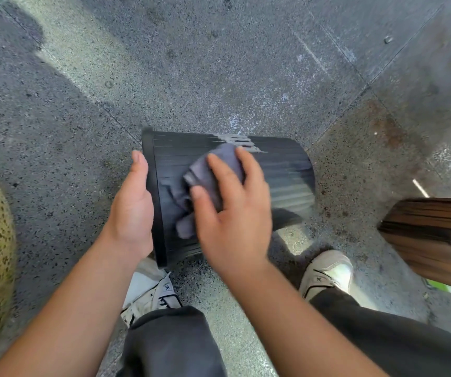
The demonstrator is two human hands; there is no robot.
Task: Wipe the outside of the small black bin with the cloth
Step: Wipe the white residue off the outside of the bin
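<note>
**Cloth pressed on the tipped bin**

Down low, two pale sneakers (153,292) and dark trousers (170,344) on the speckled floor (219,63). Just above, the left hand (132,210) cups the rim of the small black bin (287,170), its inner fingers out of sight. The bin lies on its side, rim to the left. The right hand (232,210) spreads straight fingers over the grey cloth (208,172), pressing it on the ribbed wall. Wooden furniture (431,235) sits off right.
</note>
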